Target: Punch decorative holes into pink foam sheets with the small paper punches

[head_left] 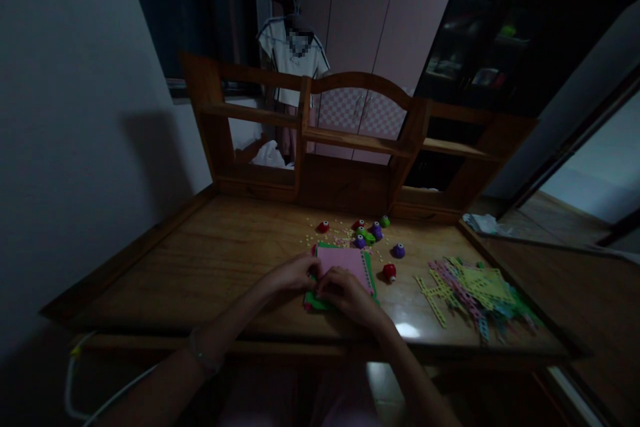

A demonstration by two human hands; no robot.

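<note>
While hands (306, 271) (347, 290) curl at pink panel (345, 258), grip unclear, dark cabinet (555, 53) holds green item (509, 31).

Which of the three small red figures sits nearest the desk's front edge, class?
The red figure just right of the pink notebook; the other two lie beyond it.

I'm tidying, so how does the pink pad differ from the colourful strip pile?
The pad is a neat rectangle; the strip pile is a loose heap. The left hand and right hand touch the pad; neither touches the strip pile. Both lie on the desk.
</note>
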